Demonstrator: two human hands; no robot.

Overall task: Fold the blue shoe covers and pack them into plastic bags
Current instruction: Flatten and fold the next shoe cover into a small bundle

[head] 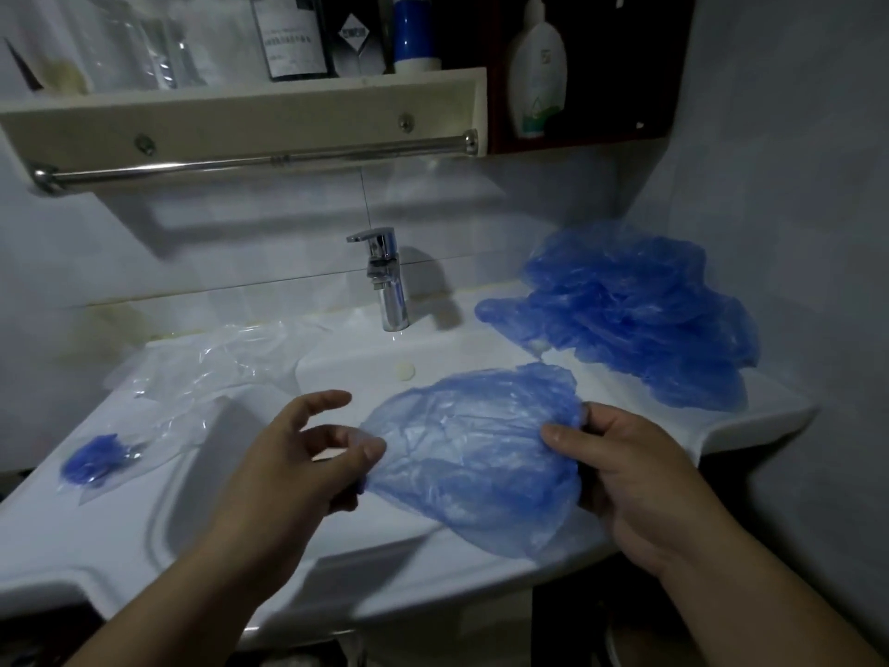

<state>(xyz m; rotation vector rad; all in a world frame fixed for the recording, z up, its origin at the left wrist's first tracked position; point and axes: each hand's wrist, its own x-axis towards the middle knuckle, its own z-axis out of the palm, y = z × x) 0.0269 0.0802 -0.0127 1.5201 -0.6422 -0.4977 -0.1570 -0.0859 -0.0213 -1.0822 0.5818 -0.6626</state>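
Stretching between both hands, 1 blue shoe cover [474, 454] is held spread just above the front rim of the basin [481, 584], at about 5 o'clock from the bowl's centre. Its left edge is pinched by the left hand [298, 454], the thumb on top and the lower fingers curled beneath, while the index finger is lifted loosely clear. Its right edge is gripped by the right hand [630, 479], thumb over the film and the other fingers hidden behind it. The film is probably kept taut this way so that it can be flattened before a fold is made, and no fold can be seen in it yet. The pile of shoe covers [625, 315] is heaped at 2 o'clock on the right ledge, within the right hand's reach, and the clear plastic bags [211, 363] are laid at 10 o'clock. A packed bag [96, 459] with a small blue bundle inside is set at 8 o'clock, so supply and finished work are kept on opposite sides. The surface is a white, glossy washbasin with a chrome tap [385, 276] at 12 o'clock. Above it a pale shelf [240, 113] carrying bottles [293, 36] and a metal towel rail [250, 163] are fixed to a tiled wall, and the room is dimly lit.
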